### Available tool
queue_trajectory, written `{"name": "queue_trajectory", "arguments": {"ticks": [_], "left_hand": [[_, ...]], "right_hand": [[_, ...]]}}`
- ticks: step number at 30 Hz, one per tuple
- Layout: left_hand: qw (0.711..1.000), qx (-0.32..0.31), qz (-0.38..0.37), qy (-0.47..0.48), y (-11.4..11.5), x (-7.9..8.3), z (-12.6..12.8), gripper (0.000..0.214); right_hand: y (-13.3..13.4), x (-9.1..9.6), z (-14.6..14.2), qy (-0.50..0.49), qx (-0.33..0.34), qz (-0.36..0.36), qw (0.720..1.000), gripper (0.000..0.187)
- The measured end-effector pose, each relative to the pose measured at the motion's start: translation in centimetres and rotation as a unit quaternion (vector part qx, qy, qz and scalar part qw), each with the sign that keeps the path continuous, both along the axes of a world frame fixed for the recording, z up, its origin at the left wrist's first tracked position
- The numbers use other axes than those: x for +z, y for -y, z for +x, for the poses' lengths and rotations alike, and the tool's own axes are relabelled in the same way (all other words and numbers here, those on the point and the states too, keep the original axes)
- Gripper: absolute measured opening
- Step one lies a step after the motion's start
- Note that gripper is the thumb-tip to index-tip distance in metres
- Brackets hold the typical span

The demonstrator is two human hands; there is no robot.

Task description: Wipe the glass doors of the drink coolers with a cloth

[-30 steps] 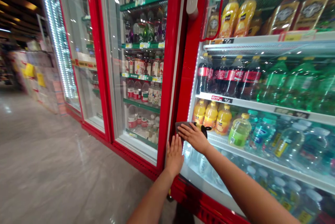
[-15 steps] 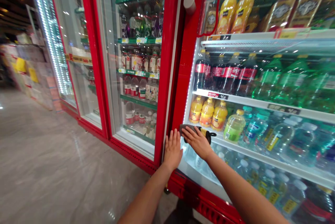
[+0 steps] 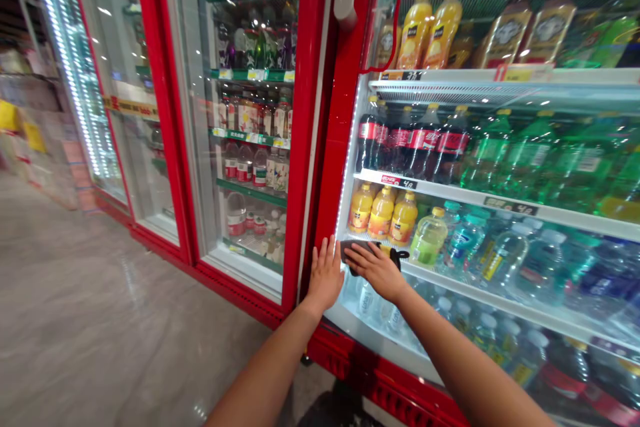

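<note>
Tool [image 3: 356, 244] with a gray end, a yellow band and a black strap [image 3: 399, 257] lies nearly level just right of the red post [image 3: 339, 140], low down before the lit cooler [image 3: 440, 192]. Over it rests the right hand [image 3: 377, 272], fingers stretched across; its palm side is hidden, so whether it grips or only presses cannot be told. If it only presses, the tool could slide free and drop toward the foot of the post. The strap sticks out past the hand, away from the post, and might catch on an edge.

The left hand [image 3: 325, 278] is open and holds nothing, its fingers flat along the lower post; contact is unclear. Its fingertips sit just beside the gray end, so a slip toward the post could knock them.

Beyond the tool, right of the post, 3 juice bottles [image 3: 381, 212] stand in front on a shelf; a hard jolt to the cooler could rattle them. Higher up, a red cable [image 3: 399, 14] hangs right of the post, where a raised arm could hook it. Left of the post, the floor [image 3: 150, 320] looks glossy, so leaning heavily might cost footing.
</note>
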State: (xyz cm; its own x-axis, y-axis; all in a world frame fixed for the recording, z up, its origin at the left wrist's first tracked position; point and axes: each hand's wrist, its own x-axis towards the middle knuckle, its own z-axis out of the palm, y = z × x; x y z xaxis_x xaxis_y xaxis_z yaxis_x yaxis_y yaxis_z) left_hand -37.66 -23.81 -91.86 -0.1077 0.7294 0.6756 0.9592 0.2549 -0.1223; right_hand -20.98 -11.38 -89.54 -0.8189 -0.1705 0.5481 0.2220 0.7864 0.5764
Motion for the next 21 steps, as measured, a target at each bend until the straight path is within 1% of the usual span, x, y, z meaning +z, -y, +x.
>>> {"name": "queue_trajectory", "arguments": {"ticks": [2, 3, 4, 5, 7, 9, 10, 11, 12, 14, 16, 17, 18, 19, 21], "left_hand": [[1.000, -0.006, 0.004, 0.002, -0.6, 0.8, 0.3, 0.085], [1.000, -0.011, 0.006, 0.001, -0.8, 1.1, 0.4, 0.084], [1.000, -0.016, 0.007, 0.000, -1.1, 1.3, 0.6, 0.084], [1.000, -0.021, 0.008, -0.002, -1.2, 1.3, 0.7, 0.084], [1.000, -0.029, 0.008, -0.006, -1.5, 1.0, 0.8, 0.084], [0.999, -0.036, 0.009, -0.009, -1.5, 0.6, 1.0, 0.084], [0.999, -0.040, 0.011, -0.011, -1.5, 0.4, 1.1, 0.085], [0.999, -0.043, 0.013, -0.013, -1.6, 0.3, 1.3, 0.086], [0.999, -0.047, 0.016, -0.015, -1.6, 0.3, 1.5, 0.088], [0.998, -0.060, 0.017, -0.021, -1.7, 0.6, 2.0, 0.088], [0.997, -0.077, 0.015, -0.028, -1.9, 1.0, 2.6, 0.086], [0.996, -0.085, 0.013, -0.031, -2.0, 1.2, 3.0, 0.085], [0.995, -0.092, 0.012, -0.034, -2.1, 1.3, 3.3, 0.084], [0.994, -0.098, 0.011, -0.037, -2.2, 1.4, 3.6, 0.084], [0.993, -0.109, 0.013, -0.040, -2.4, 1.5, 4.3, 0.084]], "right_hand": [[0.0, 1.6, 1.7, -0.048, -0.044, -0.023, 0.998, 0.053], [0.1, 1.8, 2.6, -0.078, -0.070, -0.035, 0.994, 0.058], [0.4, 1.4, 3.6, -0.108, -0.096, -0.044, 0.988, 0.061], [0.8, 0.5, 4.5, -0.135, -0.118, -0.052, 0.982, 0.063], [1.5, -2.2, 5.7, -0.163, -0.142, -0.056, 0.975, 0.064], [2.0, -4.4, 6.0, -0.137, -0.128, -0.042, 0.981, 0.061], [2.0, -5.0, 6.0, -0.117, -0.115, -0.034, 0.986, 0.060], [1.9, -4.9, 5.9, -0.097, -0.102, -0.028, 0.990, 0.058], [1.7, -4.4, 5.8, -0.081, -0.090, -0.025, 0.992, 0.057], [1.1, -2.5, 5.9, -0.075, -0.085, -0.033, 0.993, 0.057], [0.7, -0.7, 6.8, -0.112, -0.112, -0.053, 0.986, 0.061], [0.6, -0.3, 7.4, -0.144, -0.136, -0.064, 0.978, 0.063], [0.6, -0.4, 8.0, -0.178, -0.161, -0.074, 0.968, 0.065], [0.8, -0.9, 8.7, -0.211, -0.183, -0.080, 0.957, 0.067], [1.2, -2.7, 9.6, -0.243, -0.208, -0.081, 0.944, 0.067]]}}
